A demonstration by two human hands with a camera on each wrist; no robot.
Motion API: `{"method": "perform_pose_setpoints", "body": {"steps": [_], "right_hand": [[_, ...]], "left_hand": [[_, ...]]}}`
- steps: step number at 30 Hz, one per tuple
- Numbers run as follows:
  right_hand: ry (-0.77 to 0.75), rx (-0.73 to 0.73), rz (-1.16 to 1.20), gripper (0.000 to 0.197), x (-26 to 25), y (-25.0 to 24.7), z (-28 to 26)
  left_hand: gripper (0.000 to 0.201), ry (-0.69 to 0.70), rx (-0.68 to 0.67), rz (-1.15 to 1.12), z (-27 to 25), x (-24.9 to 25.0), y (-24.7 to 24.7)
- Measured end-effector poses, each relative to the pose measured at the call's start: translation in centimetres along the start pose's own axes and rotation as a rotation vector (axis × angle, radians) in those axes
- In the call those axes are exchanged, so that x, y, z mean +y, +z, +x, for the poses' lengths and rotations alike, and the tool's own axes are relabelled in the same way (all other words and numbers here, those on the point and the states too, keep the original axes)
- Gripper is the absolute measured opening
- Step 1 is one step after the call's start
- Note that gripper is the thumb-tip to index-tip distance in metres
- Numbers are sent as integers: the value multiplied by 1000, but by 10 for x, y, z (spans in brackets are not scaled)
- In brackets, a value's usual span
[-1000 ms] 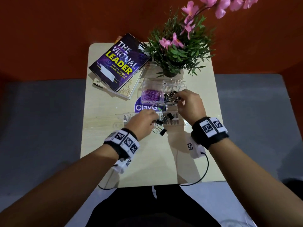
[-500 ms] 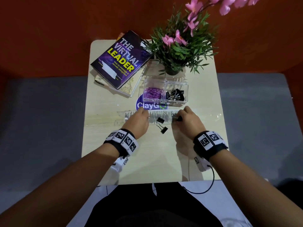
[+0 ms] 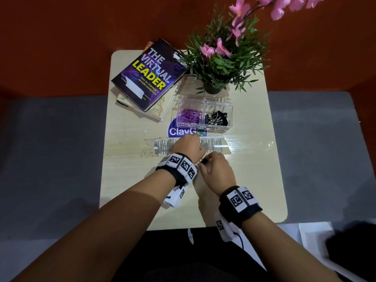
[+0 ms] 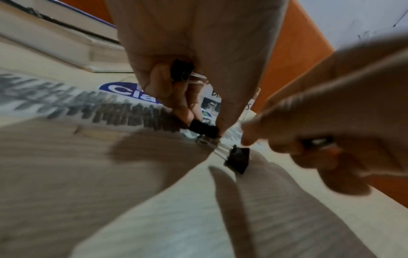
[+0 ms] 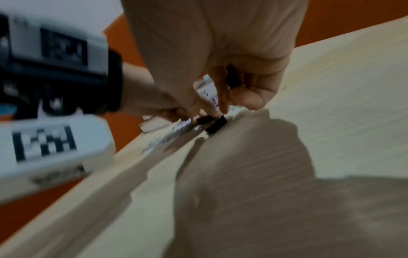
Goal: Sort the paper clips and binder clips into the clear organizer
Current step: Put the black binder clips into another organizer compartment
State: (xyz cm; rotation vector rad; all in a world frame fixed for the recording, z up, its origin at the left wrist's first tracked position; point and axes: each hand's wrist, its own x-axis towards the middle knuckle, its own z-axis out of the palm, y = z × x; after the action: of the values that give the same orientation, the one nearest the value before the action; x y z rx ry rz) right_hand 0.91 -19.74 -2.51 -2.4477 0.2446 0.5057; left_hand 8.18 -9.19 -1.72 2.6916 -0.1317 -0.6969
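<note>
The clear organizer [image 3: 229, 107] stands mid-table, with purple paper clips [image 3: 188, 118] in its left compartment and black binder clips [image 3: 216, 119] in its right. In front of it my left hand [image 3: 189, 145] keeps one black binder clip [image 4: 182, 69] tucked in its curled fingers and pinches a second binder clip [image 4: 204, 129] on the table. A third binder clip [image 4: 237, 159] lies just beside it. My right hand [image 3: 215, 169] is close by, curled round a black clip [image 5: 232, 76], its fingertips [image 5: 222, 110] touching the lying clip [image 5: 217, 124].
A purple book [image 3: 148, 76] lies on another book at the back left. A potted plant [image 3: 219, 64] with pink flowers stands behind the organizer. A clear ruler [image 3: 221, 144] and a blue sticker [image 3: 179, 131] lie between the organizer and my hands. Bare tabletop [image 3: 138, 180] stretches toward me.
My right hand has come back from the organizer's binder-clip compartment to the loose clips on the table. My left hand has shifted right and pinched a clip.
</note>
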Motion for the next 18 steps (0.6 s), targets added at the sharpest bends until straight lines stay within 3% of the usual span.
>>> {"method": "perform_pose_setpoints", "body": {"steps": [2,4,9,12,18], "right_hand": [[3,-19,-51,36,-2,8,2],[-13,-25,-70,34,-2,11,5],[-27,-2,-26,22,8,0,0],[42,84,42,22,16,-23,0],[75,338,87,23,12,-92,35]], "left_hand": [[31,-9,-9,-5,-2,-1,-4],[37,-13,-10,-36,-5,-2,-11],[20,171,123,-159,-3,27,-50],[18,280,185,-107,25,49,-67],[31,321,63,121,66,50,-53]]}}
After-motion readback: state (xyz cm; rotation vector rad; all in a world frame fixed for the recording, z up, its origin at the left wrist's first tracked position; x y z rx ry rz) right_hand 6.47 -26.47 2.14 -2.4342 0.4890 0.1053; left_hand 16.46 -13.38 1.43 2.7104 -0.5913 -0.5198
